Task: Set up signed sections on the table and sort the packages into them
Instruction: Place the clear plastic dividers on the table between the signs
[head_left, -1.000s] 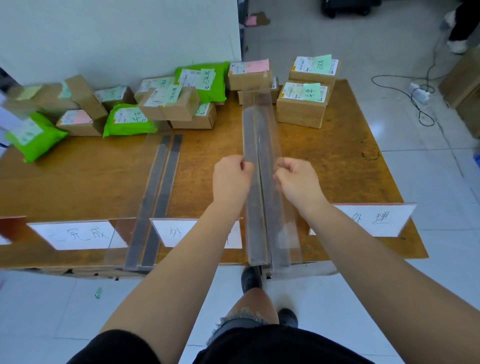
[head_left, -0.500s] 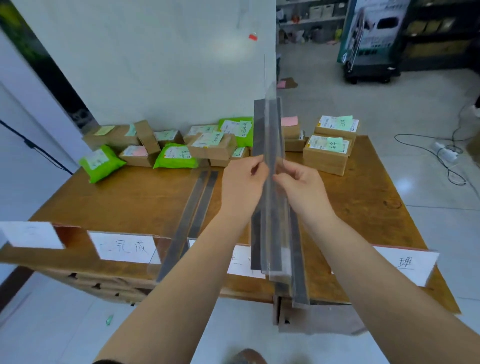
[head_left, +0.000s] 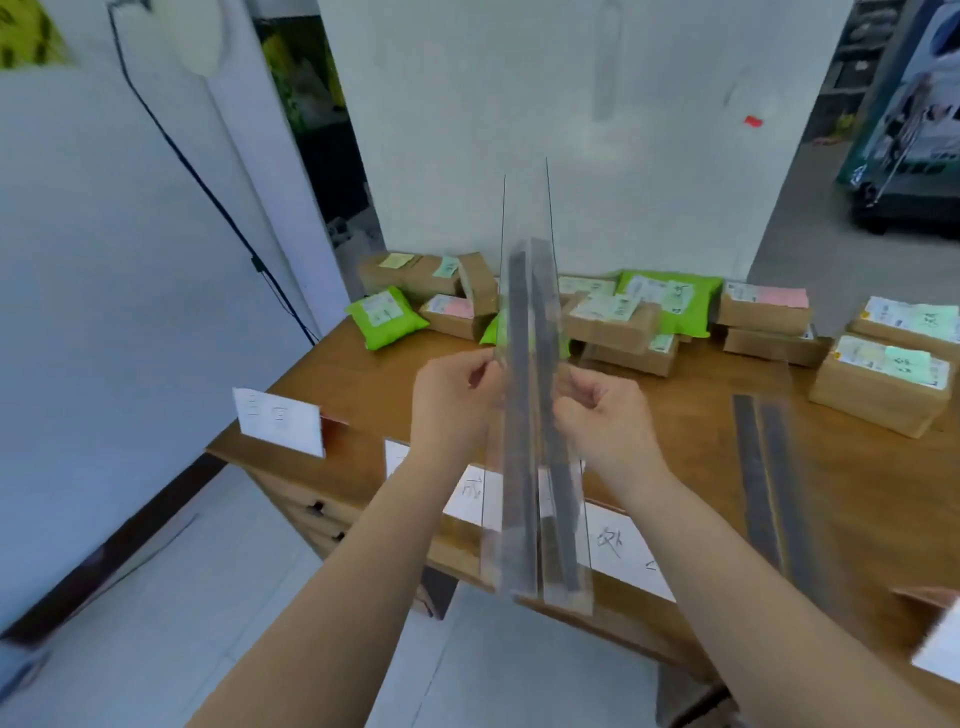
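My wooden table (head_left: 363, 374) is carrying pretty much everything here. Along the far edge there's a jumble of brown cardboard boxes (head_left: 613, 319) with paper labels stuck on top, some stacked on each other, plus green poly mailer bags: 1 on the left (head_left: 384, 317) and a bigger 1 (head_left: 670, 301) resting on the boxes in the middle. Off to my right, 2 more boxes (head_left: 883, 384) sit apart from that pile. Just in front of those, a clear divider with 2 dark strips (head_left: 763, 467) lies flat on the tabletop. Along the near edge there are white paper signs with handwriting, like the leftmost one (head_left: 278, 421).
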